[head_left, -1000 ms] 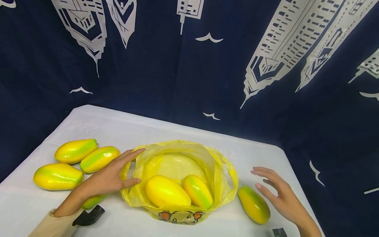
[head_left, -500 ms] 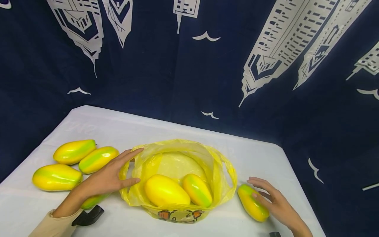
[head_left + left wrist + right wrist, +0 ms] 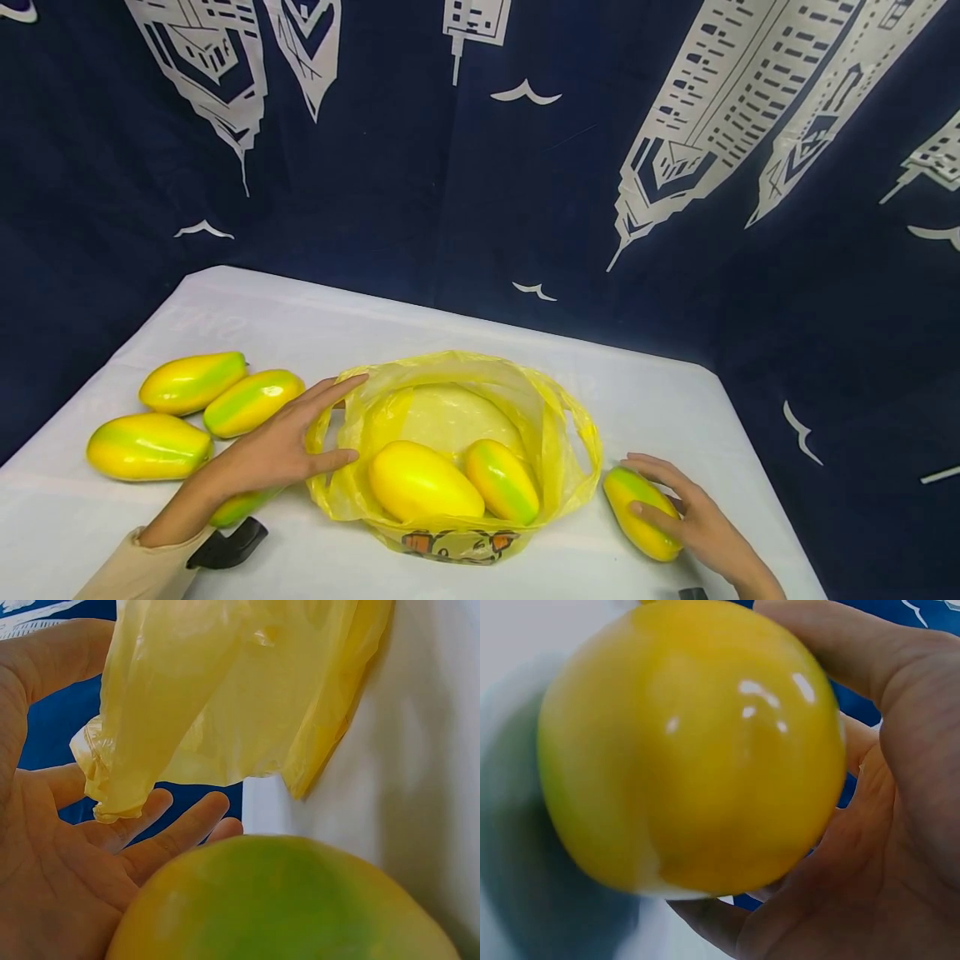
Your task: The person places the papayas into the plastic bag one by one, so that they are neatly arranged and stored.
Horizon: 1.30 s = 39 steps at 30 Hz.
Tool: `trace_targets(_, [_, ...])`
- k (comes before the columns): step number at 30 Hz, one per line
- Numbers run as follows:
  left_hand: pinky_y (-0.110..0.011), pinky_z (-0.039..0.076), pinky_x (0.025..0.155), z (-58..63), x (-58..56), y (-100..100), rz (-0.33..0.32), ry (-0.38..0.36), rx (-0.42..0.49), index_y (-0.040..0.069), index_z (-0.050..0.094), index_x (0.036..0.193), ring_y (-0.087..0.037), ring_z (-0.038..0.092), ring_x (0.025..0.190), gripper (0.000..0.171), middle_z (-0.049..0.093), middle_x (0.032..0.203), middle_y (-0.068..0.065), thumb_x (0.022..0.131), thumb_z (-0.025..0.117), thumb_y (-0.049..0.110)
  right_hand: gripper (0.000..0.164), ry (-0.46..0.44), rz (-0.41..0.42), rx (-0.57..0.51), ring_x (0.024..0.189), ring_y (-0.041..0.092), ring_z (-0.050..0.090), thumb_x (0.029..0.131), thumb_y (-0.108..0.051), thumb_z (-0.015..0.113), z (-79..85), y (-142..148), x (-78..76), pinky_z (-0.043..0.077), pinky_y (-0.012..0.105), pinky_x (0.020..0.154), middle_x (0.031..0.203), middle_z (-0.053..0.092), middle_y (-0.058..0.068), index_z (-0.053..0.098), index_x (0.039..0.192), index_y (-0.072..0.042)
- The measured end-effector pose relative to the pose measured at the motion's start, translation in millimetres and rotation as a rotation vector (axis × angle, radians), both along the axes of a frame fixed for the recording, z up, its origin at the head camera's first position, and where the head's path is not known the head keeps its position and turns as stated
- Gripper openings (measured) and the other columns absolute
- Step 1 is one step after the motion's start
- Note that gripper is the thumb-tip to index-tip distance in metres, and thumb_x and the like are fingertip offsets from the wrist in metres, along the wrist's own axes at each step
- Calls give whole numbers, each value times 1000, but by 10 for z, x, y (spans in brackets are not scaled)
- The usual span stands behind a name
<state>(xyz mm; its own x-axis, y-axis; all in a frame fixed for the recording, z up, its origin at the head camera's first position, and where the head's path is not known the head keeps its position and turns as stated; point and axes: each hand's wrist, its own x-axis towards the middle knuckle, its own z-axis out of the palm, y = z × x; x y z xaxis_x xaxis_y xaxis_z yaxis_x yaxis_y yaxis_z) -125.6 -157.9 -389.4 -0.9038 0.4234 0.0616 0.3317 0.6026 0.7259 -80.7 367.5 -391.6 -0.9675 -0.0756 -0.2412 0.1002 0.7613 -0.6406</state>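
A thin yellow plastic bag (image 3: 558, 408) stands with its mouth open mid-table. Inside lie a large yellow papaya (image 3: 423, 483) and a smaller green-striped papaya (image 3: 501, 482). My left hand (image 3: 281, 442) is spread at the bag's left handle, fingers extended and thumb apart; in the left wrist view the bag's edge (image 3: 225, 697) hangs between thumb and fingers. Right of the bag, my right hand (image 3: 697, 517) grips another papaya (image 3: 641, 512), thumb on the near side and fingers on the far side. This papaya (image 3: 690, 750) fills much of the right wrist view.
Three papayas lie grouped at the left: one at the back (image 3: 191, 383), one beside it (image 3: 253, 404) and one in front (image 3: 150, 447). Another papaya (image 3: 243, 506) is partly hidden under my left forearm. A white cloth covers the table (image 3: 360, 312); a dark patterned curtain (image 3: 375, 208) hangs behind.
My right hand has moved left onto the papaya beside the bag and closed its thumb and fingers around it. The left hand and the bag have stayed in place.
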Motion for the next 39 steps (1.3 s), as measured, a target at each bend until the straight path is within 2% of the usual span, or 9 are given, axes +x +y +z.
trace_targets(4, [-75, 33, 105, -2, -6, 2, -1, 10, -9, 33, 30, 157, -47, 30, 146, 85, 30, 162, -15, 86, 77, 44, 61, -16, -2, -8, 144, 44, 34, 90, -41, 72, -25, 8, -12, 40, 70, 103, 155, 43, 12, 53, 144, -20])
trace_targets(8, [-74, 34, 105, 0, -5, 6, -1, 17, -9, 32, 31, 157, -46, 34, 144, 85, 31, 161, -16, 86, 77, 43, 62, -18, 13, 5, 143, 44, 36, 90, -42, 73, -28, 4, -17, 34, 72, 107, 152, 47, 12, 53, 144, -20])
trace_targets(12, [-74, 32, 106, 10, 2, 7, 1, 1, -2, 32, 31, 157, -46, 30, 146, 85, 29, 162, -16, 86, 77, 42, 63, -23, 20, 13, 144, 45, 35, 90, -42, 72, -24, 10, -13, 30, 74, 109, 152, 47, 13, 51, 145, -19])
trace_targets(20, [-74, 32, 106, 5, 8, 5, 4, -7, -9, 32, 31, 157, -46, 28, 146, 86, 29, 162, -15, 86, 77, 43, 63, -43, 2, 24, 144, 47, 34, 90, -43, 72, -39, 9, -22, 30, 74, 108, 152, 48, 15, 52, 145, -18])
trace_targets(29, [-74, 32, 107, -12, 5, 3, 0, 0, 0, 32, 31, 157, -46, 27, 147, 85, 29, 162, -15, 86, 77, 43, 58, 57, -10, 39, 140, 44, 41, 89, -42, 74, -78, 22, -23, 35, 72, 106, 147, 54, 13, 58, 139, -18])
trace_targets(39, [-73, 33, 107, -10, -8, -2, -5, 5, -7, 32, 30, 157, -46, 30, 146, 85, 28, 162, -16, 87, 76, 43, 57, 166, -9, 56, 136, 44, 45, 90, -39, 74, -28, 33, -23, 38, 70, 105, 146, 54, 15, 56, 140, -19])
